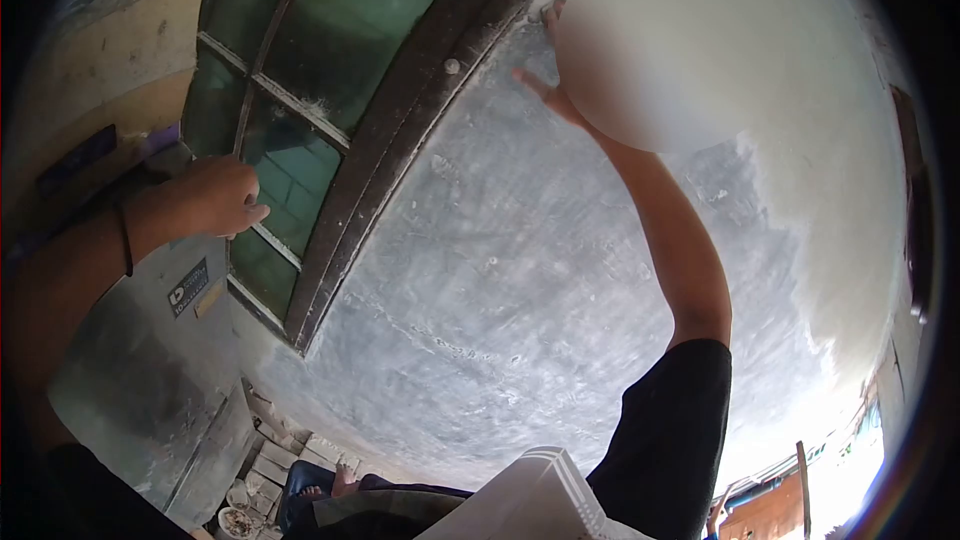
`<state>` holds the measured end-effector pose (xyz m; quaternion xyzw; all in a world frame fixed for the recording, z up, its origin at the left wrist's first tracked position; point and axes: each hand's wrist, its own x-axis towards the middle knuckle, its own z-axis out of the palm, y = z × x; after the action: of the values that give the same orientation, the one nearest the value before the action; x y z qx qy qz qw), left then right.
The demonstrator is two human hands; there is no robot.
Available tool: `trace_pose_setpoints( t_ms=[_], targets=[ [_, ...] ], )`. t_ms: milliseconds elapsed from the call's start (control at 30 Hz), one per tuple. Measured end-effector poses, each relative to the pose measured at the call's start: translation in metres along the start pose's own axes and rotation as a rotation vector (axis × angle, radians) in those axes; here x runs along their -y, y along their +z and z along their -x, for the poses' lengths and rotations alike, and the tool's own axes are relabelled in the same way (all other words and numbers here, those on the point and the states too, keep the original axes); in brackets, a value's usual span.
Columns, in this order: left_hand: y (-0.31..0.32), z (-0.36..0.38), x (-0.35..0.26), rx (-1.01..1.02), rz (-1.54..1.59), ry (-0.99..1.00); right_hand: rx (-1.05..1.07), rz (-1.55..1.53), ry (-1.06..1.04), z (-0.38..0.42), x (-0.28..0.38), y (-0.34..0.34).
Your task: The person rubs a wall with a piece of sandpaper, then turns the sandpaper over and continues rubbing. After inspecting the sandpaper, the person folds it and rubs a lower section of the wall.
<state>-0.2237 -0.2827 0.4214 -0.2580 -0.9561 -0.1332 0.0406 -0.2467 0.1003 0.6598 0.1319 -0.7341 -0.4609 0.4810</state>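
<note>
My right hand (pixel 562 105) is raised against the wall beside the top of the dark wooden window frame (pixel 375 165). Its thumb and a fingertip show spread apart, while a blurred patch covers the rest. The wall (pixel 480 240) is mottled grey here and paler with a ragged border to the right. On the left, my left hand (pixel 215 198) is closed with curled fingers in front of the green window panes (pixel 290 155). Whatever it holds, if anything, is hidden. A dark band circles that wrist.
Below my left arm stands a grey panel (pixel 130 370) with a sticker (pixel 188 287). A purple item (pixel 160 140) lies behind the left hand. Bare feet (pixel 344 481) rest near a dark blue seat-like object (pixel 300 480), beside bricks (pixel 272 465) and a white bucket (pixel 236 522).
</note>
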Motion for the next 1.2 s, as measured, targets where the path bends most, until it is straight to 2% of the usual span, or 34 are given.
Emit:
trace_pose_setpoints(
  t_ms=[133, 300, 367, 600, 700, 800, 900, 1067, 1200],
  targets=[
    [-0.002, 0.003, -0.004, -0.011, -0.018, 0.001, 0.052, -0.003, -0.014, 0.031, 0.009, 0.001],
    [-0.006, 0.006, -0.005, 0.024, -0.027, -0.026, 0.098, -0.03, 0.023, -0.03, 0.018, 0.003],
    [-0.004, 0.005, -0.004, 0.025, 0.027, -0.024, 0.034, -0.047, 0.09, -0.041, 0.03, 0.01],
    [0.0, 0.005, -0.001, 0.0, 0.031, -0.018, 0.032, -0.114, 0.018, 0.024, 0.034, 0.009],
    [-0.002, 0.003, 0.001, -0.028, -0.037, 0.012, -0.026, -0.102, 0.0, 0.007, 0.023, 0.013],
    [-0.005, 0.005, -0.002, 0.028, 0.001, -0.022, -0.043, -0.164, 0.056, -0.029, 0.021, 0.008],
    [-0.008, 0.006, -0.005, 0.023, 0.011, -0.024, -0.055, -0.176, 0.071, -0.011, 0.028, 0.009],
    [-0.005, 0.007, -0.006, -0.02, -0.002, -0.025, 0.108, -0.122, 0.06, 0.025, 0.039, -0.001],
    [-0.005, 0.006, -0.003, -0.011, -0.006, -0.014, 0.037, -0.08, 0.059, -0.006, 0.024, 0.005]
  ],
)
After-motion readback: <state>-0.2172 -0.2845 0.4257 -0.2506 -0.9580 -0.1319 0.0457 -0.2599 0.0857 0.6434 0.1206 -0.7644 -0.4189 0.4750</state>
